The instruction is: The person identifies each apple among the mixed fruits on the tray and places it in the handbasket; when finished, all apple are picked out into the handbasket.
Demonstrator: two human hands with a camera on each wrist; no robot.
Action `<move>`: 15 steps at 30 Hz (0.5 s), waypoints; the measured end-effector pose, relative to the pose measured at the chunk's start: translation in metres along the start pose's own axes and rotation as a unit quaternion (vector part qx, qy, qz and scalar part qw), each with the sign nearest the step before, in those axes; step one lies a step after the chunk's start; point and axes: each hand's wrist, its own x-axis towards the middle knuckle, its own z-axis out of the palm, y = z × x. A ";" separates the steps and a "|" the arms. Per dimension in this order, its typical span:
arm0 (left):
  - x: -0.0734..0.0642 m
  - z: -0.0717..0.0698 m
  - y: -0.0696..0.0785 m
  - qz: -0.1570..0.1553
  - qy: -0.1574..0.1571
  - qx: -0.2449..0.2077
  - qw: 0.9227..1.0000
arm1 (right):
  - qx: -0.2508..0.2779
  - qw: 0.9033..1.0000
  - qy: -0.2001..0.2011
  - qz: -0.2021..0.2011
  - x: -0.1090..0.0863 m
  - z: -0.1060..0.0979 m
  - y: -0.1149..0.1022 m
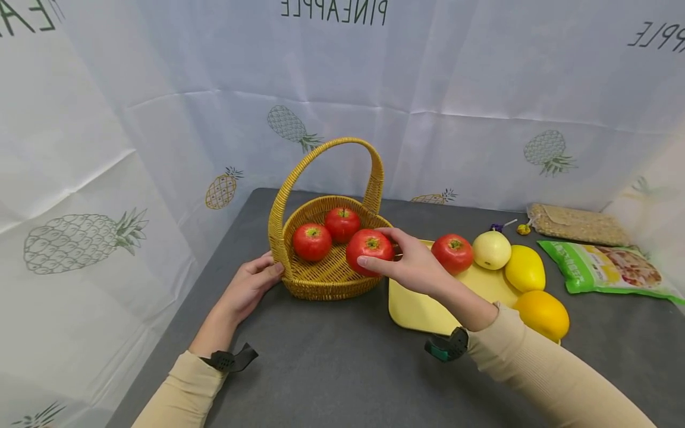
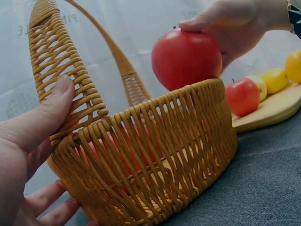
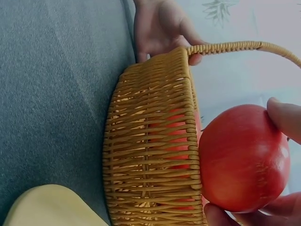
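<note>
My right hand (image 1: 420, 264) grips a red apple (image 1: 369, 252) between thumb and fingers. In the left wrist view the held apple (image 2: 186, 59) is right at the rim, on the side away from my left hand. The yellow wicker basket (image 1: 332, 291) stands upright, with its tall handle (image 1: 291, 184) arching over it. Inside sit two more red apples, one at the left (image 1: 312, 242) and one behind (image 1: 342, 224). My left hand (image 1: 251, 285) holds the basket's left side, thumb on the base of the handle and fingers along the outer wall.
Right of the basket lies a pale yellow tray (image 1: 414, 309) with a red apple (image 1: 452, 252), a pale green fruit (image 1: 492, 249), a yellow fruit (image 1: 525, 268) and an orange fruit (image 1: 543, 315). Beyond are lollipops (image 1: 523, 229), a grain packet (image 1: 578, 224) and a green bag (image 1: 610, 267).
</note>
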 end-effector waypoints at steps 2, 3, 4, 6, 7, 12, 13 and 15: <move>0.000 0.000 0.000 -0.001 0.001 -0.002 1.000 | -0.011 1.000 -0.003 -0.002 0.001 0.000 -0.001; 0.000 0.000 0.000 -0.001 0.001 -0.002 1.000 | -0.015 1.000 -0.006 -0.002 0.002 0.000 -0.002; 0.000 0.000 0.000 -0.002 0.001 -0.004 1.000 | -0.017 1.000 -0.010 -0.003 0.003 0.000 -0.002; 0.000 0.000 0.001 -0.001 -0.002 -0.006 1.000 | -0.016 1.000 -0.016 -0.002 0.005 0.001 -0.004; 0.000 0.000 0.001 -0.001 -0.003 -0.008 1.000 | -0.014 1.000 -0.020 -0.002 0.006 0.001 -0.004; 0.000 0.000 0.001 -0.003 -0.001 -0.007 1.000 | -0.007 0.999 -0.035 -0.012 0.012 0.007 -0.007; -0.001 0.000 0.001 -0.004 0.000 -0.006 1.000 | -0.008 0.999 -0.036 -0.014 0.013 0.008 -0.007; -0.001 0.000 0.001 -0.006 0.002 -0.005 1.000 | -0.009 0.999 -0.040 -0.013 0.015 0.010 -0.010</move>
